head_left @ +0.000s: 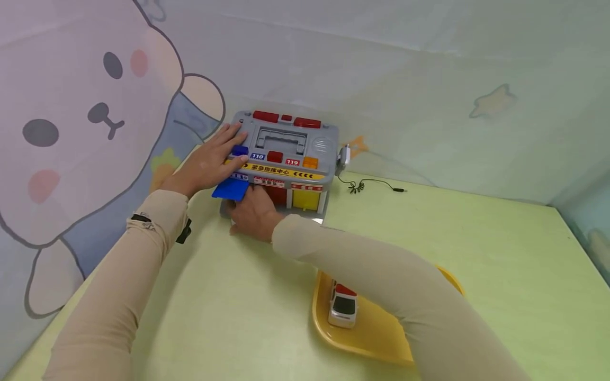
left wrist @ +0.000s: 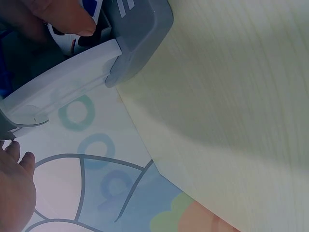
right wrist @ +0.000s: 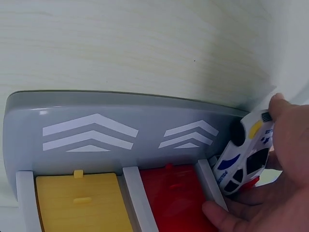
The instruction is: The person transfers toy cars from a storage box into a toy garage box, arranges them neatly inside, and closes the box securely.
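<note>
A grey toy emergency station [head_left: 329,148] stands against the wall, its blue left door [head_left: 231,189] swung up. My left hand [head_left: 207,161] rests spread on the left part of its roof, with the thumb by the blue button [head_left: 240,151]. In front of the left bay, my right hand [head_left: 257,211] grips a white toy police car [right wrist: 246,150] between thumb and fingers. The car is tilted at the bay opening, beside the red door [right wrist: 176,198]; the head view hides it behind the hand. Red and yellow doors [right wrist: 82,203] are down.
A yellow tray [head_left: 376,336] lies under my right forearm, holding a white toy car with a red roof light [head_left: 343,307]. A small handset [head_left: 344,157] hangs on the station's right side, and a black cord [head_left: 376,182] trails across the table.
</note>
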A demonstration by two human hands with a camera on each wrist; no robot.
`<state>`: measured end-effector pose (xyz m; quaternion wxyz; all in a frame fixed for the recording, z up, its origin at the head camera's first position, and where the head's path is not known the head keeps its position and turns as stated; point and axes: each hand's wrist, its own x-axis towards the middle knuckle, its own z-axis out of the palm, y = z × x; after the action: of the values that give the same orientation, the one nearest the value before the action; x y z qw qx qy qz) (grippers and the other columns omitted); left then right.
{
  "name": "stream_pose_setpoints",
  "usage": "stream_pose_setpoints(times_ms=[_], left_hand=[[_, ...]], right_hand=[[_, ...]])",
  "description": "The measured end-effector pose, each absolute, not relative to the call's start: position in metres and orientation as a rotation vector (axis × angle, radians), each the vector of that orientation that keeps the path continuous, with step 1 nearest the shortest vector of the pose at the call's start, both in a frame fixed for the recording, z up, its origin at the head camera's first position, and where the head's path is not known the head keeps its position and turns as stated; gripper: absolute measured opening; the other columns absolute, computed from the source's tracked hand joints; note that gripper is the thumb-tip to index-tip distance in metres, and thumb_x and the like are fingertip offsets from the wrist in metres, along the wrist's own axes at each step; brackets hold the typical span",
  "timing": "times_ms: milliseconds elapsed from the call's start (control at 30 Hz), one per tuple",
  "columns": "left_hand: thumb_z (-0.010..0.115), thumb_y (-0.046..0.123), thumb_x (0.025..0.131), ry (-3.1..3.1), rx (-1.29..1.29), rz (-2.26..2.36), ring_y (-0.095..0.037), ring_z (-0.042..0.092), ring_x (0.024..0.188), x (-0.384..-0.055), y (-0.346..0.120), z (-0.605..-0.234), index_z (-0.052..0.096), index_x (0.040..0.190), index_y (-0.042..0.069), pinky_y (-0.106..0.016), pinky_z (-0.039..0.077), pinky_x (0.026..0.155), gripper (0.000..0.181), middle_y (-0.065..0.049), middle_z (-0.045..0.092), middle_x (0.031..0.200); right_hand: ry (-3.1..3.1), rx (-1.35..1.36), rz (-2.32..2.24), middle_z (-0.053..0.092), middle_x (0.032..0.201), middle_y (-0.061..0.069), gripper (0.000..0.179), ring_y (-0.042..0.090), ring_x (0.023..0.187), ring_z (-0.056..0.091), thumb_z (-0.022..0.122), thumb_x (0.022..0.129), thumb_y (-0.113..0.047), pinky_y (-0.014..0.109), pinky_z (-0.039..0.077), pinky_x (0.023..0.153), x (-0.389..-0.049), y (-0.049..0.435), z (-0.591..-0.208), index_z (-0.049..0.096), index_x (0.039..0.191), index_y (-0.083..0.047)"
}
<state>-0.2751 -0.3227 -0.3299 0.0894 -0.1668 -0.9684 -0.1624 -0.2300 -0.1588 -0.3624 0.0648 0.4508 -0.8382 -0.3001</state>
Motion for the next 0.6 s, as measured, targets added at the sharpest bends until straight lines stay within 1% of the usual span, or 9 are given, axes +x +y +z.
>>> stream_pose_setpoints(times_ms=[133, 233, 333, 400, 600], left_hand=[[0.041, 0.054, 0.102, -2.876, -0.502, -0.475, -0.029, 0.001, 0.158, -0.2764, -0.3225, -0.3292, 0.024, 0.16, 0.016, -0.059, 0.016, 0.123, 0.071, -0.002, 0.009, 0.17], [0.041, 0.054, 0.102, -2.871, -0.518, -0.479, -0.029, 0.002, 0.158, -0.2783, -0.3207, -0.3278, 0.024, 0.16, 0.015, -0.059, 0.016, 0.123, 0.071, -0.002, 0.009, 0.17], [0.041, 0.053, 0.102, -2.867, -0.525, -0.483, -0.028, 0.001, 0.158, -0.2796, -0.3198, -0.3266, 0.024, 0.16, 0.015, -0.059, 0.016, 0.124, 0.071, -0.003, 0.009, 0.17], [0.042, 0.052, 0.102, -2.869, -0.524, -0.488, -0.028, 0.001, 0.158, -0.2792, -0.3194, -0.326, 0.024, 0.16, 0.014, -0.058, 0.016, 0.124, 0.071, -0.003, 0.009, 0.17], [0.044, 0.05, 0.102, -2.876, -0.502, -0.5, -0.03, 0.003, 0.158, -0.2751, -0.3211, -0.3288, 0.025, 0.159, 0.013, -0.061, 0.017, 0.123, 0.07, -0.005, 0.01, 0.17]], right_hand=[[-2.561, 1.371, -0.875, 0.032, 0.163, 0.013, 0.077, 0.03, 0.144, 0.04, 0.042, 0.099, -0.061, 0.04, 0.042, 0.115, -0.2313, -0.1579, -0.3612, 0.024, 0.16, -0.018], [-2.567, 1.376, -0.864, 0.035, 0.161, 0.015, 0.069, 0.03, 0.139, 0.046, 0.043, 0.103, -0.049, 0.043, 0.043, 0.114, -0.2312, -0.1554, -0.359, 0.024, 0.159, -0.014], [-2.557, 1.369, -0.888, 0.038, 0.159, 0.016, 0.064, 0.031, 0.136, 0.049, 0.046, 0.105, -0.038, 0.043, 0.045, 0.112, -0.2306, -0.1534, -0.3567, 0.024, 0.159, -0.012], [-2.537, 1.369, -0.943, 0.039, 0.158, 0.016, 0.065, 0.031, 0.136, 0.049, 0.049, 0.104, -0.034, 0.044, 0.044, 0.113, -0.2305, -0.153, -0.3564, 0.023, 0.159, -0.012], [-2.461, 1.381, -1.069, 0.042, 0.158, 0.012, 0.072, 0.031, 0.14, 0.046, 0.057, 0.101, -0.031, 0.044, 0.039, 0.117, -0.2305, -0.155, -0.3616, 0.02, 0.16, -0.017]])
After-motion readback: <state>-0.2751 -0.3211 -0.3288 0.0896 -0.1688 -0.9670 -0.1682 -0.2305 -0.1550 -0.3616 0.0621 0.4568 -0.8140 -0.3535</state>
